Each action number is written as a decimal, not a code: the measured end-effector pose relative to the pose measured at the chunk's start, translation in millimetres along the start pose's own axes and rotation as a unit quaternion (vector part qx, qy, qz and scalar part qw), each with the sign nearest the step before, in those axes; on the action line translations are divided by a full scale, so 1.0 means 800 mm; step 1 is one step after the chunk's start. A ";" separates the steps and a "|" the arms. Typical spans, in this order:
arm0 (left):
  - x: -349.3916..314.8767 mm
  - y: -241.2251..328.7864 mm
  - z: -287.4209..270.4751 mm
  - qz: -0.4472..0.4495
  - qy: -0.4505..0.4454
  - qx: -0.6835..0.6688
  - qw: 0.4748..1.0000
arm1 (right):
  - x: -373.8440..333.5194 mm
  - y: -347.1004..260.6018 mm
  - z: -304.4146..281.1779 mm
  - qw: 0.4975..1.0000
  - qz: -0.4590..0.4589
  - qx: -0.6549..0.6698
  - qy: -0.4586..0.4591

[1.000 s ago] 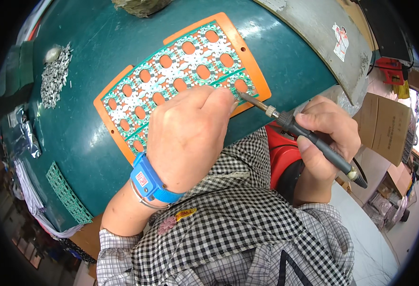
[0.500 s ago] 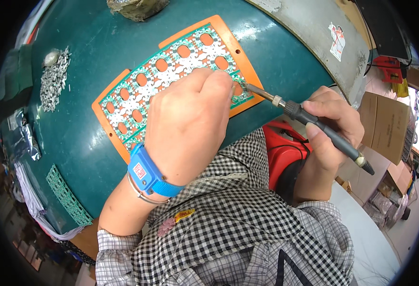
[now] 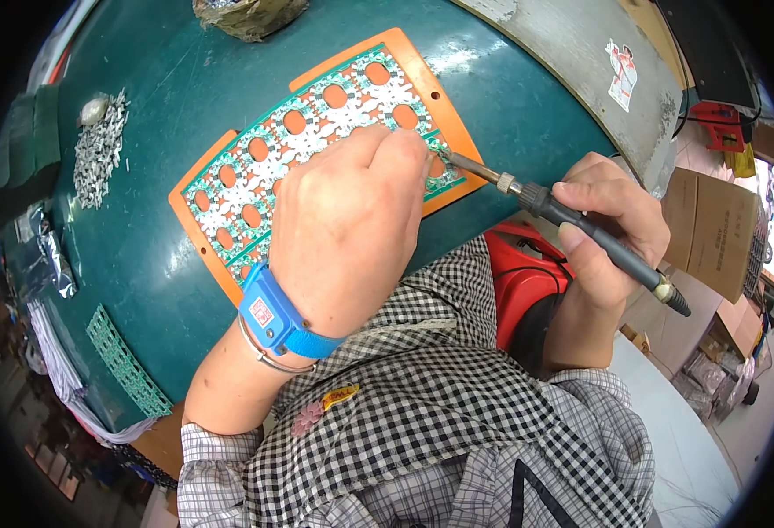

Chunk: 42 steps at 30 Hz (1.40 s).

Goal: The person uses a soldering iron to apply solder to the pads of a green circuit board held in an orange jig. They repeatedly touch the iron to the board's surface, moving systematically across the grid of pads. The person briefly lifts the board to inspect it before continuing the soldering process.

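Observation:
A panel of green and white circuit boards with rows of round holes lies in an orange tray on the table. My right hand grips a soldering iron by its dark handle, and its tip reaches the panel's right end, close to a round hole. Over the panel's lower middle is my left hand, fingers curled and closed near that tip. Those fingertips are hidden behind the hand, so what they hold, if anything, does not show. A blue wrist strap circles the left wrist.
Small grey-white pieces are heaped at the far left of the green table. A green perforated board strip lies at the near left. At the back stands a rough brown container. A cardboard box is at the right.
The soldering iron's tip has shifted slightly left along the panel with my right hand. My left hand stays nearly in place. The tray sits a touch further left in view.

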<state>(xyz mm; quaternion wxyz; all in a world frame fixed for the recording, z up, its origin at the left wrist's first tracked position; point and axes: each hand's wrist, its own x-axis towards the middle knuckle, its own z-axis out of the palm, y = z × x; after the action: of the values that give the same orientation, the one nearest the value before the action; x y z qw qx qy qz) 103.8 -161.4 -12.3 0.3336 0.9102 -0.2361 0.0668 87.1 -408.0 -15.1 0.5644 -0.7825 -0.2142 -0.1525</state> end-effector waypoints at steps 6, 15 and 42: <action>0.002 0.001 0.004 0.001 0.004 0.000 1.000 | 0.000 0.000 0.000 1.000 -0.001 -0.003 0.000; -0.003 0.014 -0.014 -0.005 -0.026 -0.026 0.999 | 0.000 -0.006 -0.006 1.000 0.005 0.009 -0.003; -0.039 -0.018 -0.086 -0.116 -0.088 0.163 0.976 | 0.198 0.025 0.128 0.978 -0.187 -0.083 -0.044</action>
<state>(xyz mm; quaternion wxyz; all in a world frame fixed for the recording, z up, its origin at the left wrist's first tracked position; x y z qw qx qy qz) 85.4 -95.7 23.8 0.1642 0.9758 -0.1437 -0.0151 233.4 -290.7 12.5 0.4490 -0.7786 -0.3678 -0.2385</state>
